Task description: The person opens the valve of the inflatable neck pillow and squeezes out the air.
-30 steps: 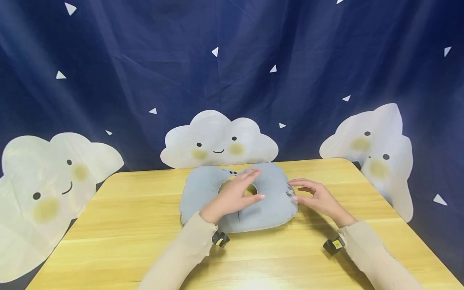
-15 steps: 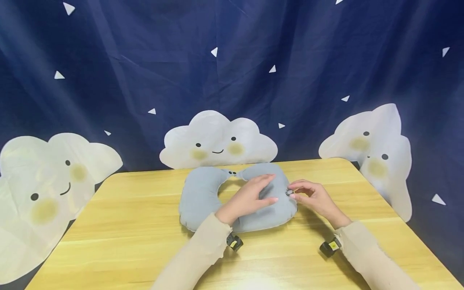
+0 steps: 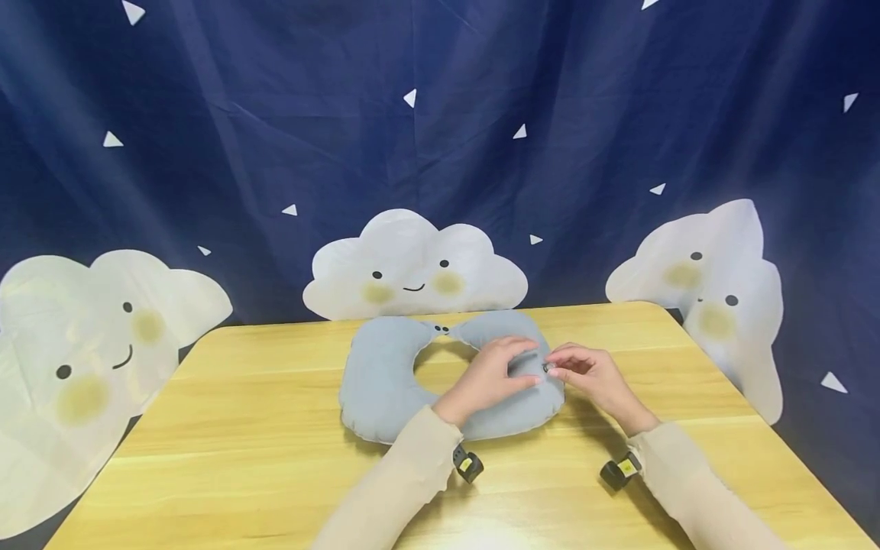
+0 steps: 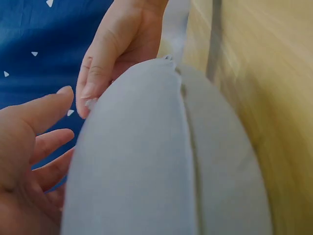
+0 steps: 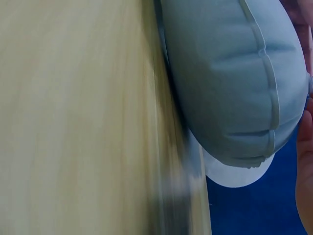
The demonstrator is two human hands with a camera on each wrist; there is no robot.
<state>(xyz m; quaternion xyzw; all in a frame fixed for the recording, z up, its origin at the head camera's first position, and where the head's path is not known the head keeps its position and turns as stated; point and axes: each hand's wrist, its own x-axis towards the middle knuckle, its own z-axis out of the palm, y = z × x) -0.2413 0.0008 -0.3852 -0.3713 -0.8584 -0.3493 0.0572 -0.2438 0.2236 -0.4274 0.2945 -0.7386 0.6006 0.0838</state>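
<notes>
A puffed-up grey inflatable neck pillow (image 3: pixel 381 374) lies flat on the wooden table. On its right lobe sits a small clear valve (image 3: pixel 548 367), which my right hand (image 3: pixel 596 382) pinches between thumb and fingertips. Over the same lobe my left hand (image 3: pixel 490 380) hovers with relaxed, parted fingers, close to the valve. In the left wrist view the valve (image 4: pixel 90 103) shows at the right fingertips, beyond the pillow's rounded, seamed side (image 4: pixel 132 147). The right wrist view has the pillow's edge seam (image 5: pixel 264 58) and only part of the right hand (image 5: pixel 305 166) at the border.
The wooden table (image 3: pixel 227 428) spreads out around the pillow. A dark blue curtain (image 3: pixel 440 114) with white triangles and smiling cloud shapes hangs behind it. Black cameras are strapped to the left wrist (image 3: pixel 469 464) and the right wrist (image 3: pixel 620 471).
My left hand has moved right, from above the pillow's centre opening to its right lobe near the valve. My right fingers have closed in on the valve. The pillow stays in place.
</notes>
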